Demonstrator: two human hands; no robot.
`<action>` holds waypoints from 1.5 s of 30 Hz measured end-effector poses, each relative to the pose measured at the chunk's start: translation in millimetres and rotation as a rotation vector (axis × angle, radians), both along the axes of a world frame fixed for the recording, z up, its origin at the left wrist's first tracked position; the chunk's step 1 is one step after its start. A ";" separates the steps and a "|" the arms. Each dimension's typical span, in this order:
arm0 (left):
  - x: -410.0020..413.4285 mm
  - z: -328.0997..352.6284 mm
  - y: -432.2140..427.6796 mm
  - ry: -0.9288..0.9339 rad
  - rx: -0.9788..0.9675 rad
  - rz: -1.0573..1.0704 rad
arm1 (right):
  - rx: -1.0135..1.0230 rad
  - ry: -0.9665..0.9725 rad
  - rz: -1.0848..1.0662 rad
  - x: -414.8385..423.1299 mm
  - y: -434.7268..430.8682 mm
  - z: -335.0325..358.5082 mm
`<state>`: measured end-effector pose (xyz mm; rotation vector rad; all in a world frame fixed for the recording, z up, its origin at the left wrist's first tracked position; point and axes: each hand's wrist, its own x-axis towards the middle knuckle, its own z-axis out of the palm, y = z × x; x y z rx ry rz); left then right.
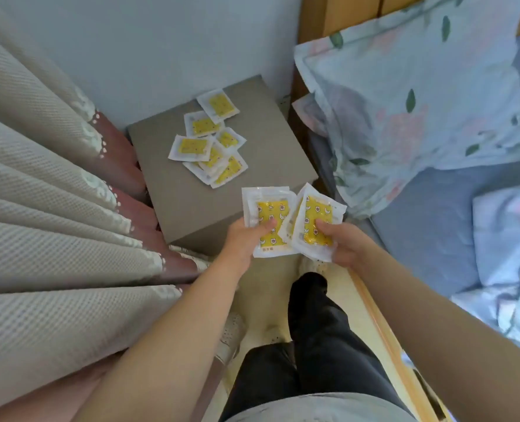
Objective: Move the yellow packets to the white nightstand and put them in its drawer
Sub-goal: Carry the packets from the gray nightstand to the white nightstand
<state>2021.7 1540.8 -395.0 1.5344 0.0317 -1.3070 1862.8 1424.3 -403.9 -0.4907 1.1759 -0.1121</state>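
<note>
My left hand (pixel 243 239) pinches the left packet (pixel 268 208) by its lower half, thumb flat on the yellow face and the other fingers hidden underneath. It may be one packet or a thin stack; I cannot tell. My right hand (pixel 344 242) pinches the right fan (pixel 316 214) the same way: a few packets splayed apart, with my thumb on the front one and the rest of my fingers out of sight behind. Both lots hang just off the near edge of the nightstand (pixel 185 202), and the two lots overlap slightly at their inner edges. The loose packets (pixel 210 141) lie scattered and overlapping on its top, towards the back. I cannot see the drawer from here.

I judge these sachets to be light, thin and floppy, with slick plastic borders around a slightly padded yellow middle. The fan is the risk, since smooth film on smooth film can slide and one packet could slip out. I'd rather squeeze through the padded centre than the glossy rim, and square the fan up before moving. To pick up the scattered ones I'd gather them into a pile and take them by their overlapped middles. They don't look fragile, so a firm pinch should do no harm
</note>
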 end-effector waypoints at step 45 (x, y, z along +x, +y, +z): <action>-1029.5 3.5 388.9 -0.289 -0.136 -2.106 | 0.067 0.418 -1.707 -929.5 703.7 -5.6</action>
